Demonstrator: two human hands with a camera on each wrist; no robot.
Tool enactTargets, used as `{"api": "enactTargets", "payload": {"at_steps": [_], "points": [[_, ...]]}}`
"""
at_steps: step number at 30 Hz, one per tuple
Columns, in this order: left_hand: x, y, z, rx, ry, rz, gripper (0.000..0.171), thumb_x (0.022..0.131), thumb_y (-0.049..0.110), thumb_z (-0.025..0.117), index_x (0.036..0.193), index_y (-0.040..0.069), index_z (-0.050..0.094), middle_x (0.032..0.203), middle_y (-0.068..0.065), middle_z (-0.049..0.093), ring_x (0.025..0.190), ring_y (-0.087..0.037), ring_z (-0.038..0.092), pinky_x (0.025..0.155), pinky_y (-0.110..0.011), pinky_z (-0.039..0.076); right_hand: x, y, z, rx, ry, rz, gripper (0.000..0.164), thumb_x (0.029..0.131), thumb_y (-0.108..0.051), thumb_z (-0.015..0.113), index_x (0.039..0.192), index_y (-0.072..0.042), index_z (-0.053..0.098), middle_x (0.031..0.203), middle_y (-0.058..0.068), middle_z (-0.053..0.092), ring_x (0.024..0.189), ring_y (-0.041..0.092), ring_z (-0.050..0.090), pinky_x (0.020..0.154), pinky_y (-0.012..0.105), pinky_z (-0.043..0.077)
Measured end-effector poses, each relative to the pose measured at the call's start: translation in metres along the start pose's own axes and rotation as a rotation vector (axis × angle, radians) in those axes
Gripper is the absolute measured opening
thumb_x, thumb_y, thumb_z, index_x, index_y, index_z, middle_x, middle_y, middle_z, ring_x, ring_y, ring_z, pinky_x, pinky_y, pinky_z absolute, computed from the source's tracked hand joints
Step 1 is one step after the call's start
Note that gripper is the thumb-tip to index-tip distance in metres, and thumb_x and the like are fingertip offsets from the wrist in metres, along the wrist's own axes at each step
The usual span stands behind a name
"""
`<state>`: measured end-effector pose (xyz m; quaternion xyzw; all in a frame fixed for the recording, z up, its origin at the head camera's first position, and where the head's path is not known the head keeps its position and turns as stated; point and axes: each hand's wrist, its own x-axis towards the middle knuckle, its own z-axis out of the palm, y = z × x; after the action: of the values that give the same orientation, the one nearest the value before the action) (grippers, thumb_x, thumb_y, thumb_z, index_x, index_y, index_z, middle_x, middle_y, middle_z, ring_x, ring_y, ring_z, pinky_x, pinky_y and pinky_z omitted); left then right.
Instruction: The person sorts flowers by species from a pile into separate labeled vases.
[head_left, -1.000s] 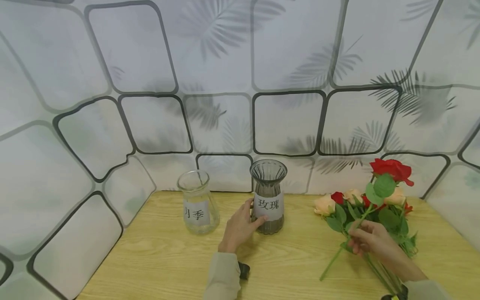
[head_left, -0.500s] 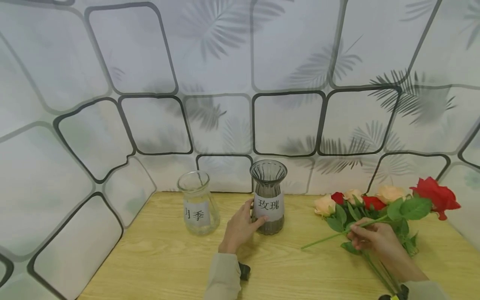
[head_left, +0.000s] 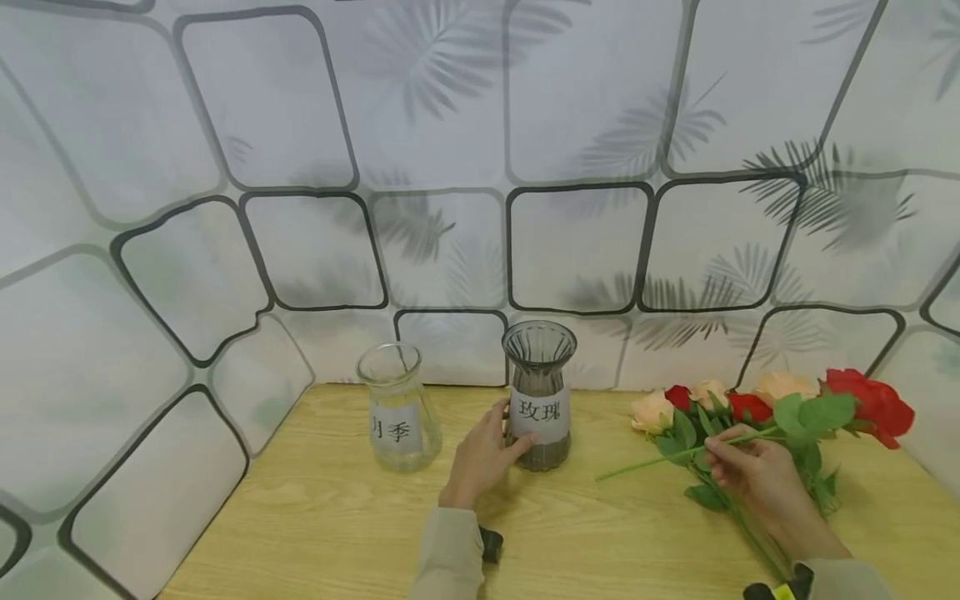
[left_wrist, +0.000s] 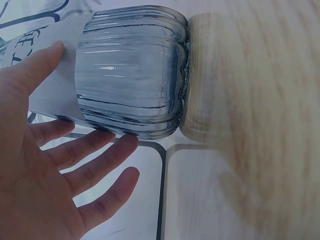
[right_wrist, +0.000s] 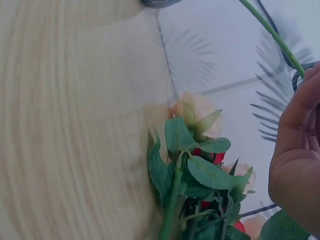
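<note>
A grey fluted glass vase (head_left: 539, 392) with a white paper label stands on the wooden table. My left hand (head_left: 483, 457) holds it low on its left side, thumb on the label. In the left wrist view, the fingertips (left_wrist: 129, 142) lie along the ribbed glass while the little finger is spread away from it. Between the thumb and fingers of my right hand (head_left: 765, 483) is the green stem of a red rose (head_left: 870, 406). The rose is tilted nearly level, bloom to the right, the cut stem end pointing left toward the vase.
Left of the grey vase stands a clear glass vase (head_left: 403, 408), also labelled. Several peach and red roses (head_left: 651, 412) lie in a bunch beneath and behind my right hand. A patterned cloth backdrop (head_left: 450, 250) rises behind the table (head_left: 337, 533).
My right hand has tipped the rose from upright to nearly level, its bloom swinging right and down and its stem end left and up. My left hand stays at the grey vase.
</note>
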<state>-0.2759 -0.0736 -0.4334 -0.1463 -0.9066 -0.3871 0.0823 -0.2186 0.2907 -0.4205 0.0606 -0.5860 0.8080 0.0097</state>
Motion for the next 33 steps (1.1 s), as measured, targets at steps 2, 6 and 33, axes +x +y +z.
{"api": "enactTargets", "payload": {"at_steps": [2,6,33], "points": [[0.0006,0.0005,-0.0001,0.004,0.004,0.003,0.074,0.097,0.051,0.065,0.151,0.006,0.042,0.14,-0.017,0.057,0.12,-0.036,0.061,0.094,-0.054,0.052,-0.0005,0.0002,0.0009,0.071,-0.007,-0.031,0.028,0.103,0.003,0.054,0.087,-0.009,0.072,0.077,0.005,0.073,0.062,0.01,0.067,0.055,0.02,0.055],[0.0015,0.0012,0.0001,0.003,0.005,0.004,0.074,0.097,0.051,0.065,0.152,0.006,0.042,0.14,-0.017,0.057,0.119,-0.036,0.061,0.093,-0.054,0.052,-0.0006,0.0014,0.0006,0.264,-0.108,-0.098,0.033,0.106,0.005,0.045,0.093,-0.003,0.075,0.085,0.011,0.075,0.072,0.015,0.073,0.064,0.023,0.059],[-0.0003,0.0024,-0.001,-0.016,-0.011,-0.01,0.075,0.097,0.05,0.066,0.152,0.005,0.042,0.141,-0.019,0.056,0.12,-0.037,0.06,0.094,-0.056,0.051,0.0012,0.0014,0.003,0.534,-0.215,-0.208,0.039,0.108,0.008,0.031,0.097,0.002,0.067,0.09,0.02,0.074,0.08,0.026,0.074,0.071,0.028,0.06]]}}
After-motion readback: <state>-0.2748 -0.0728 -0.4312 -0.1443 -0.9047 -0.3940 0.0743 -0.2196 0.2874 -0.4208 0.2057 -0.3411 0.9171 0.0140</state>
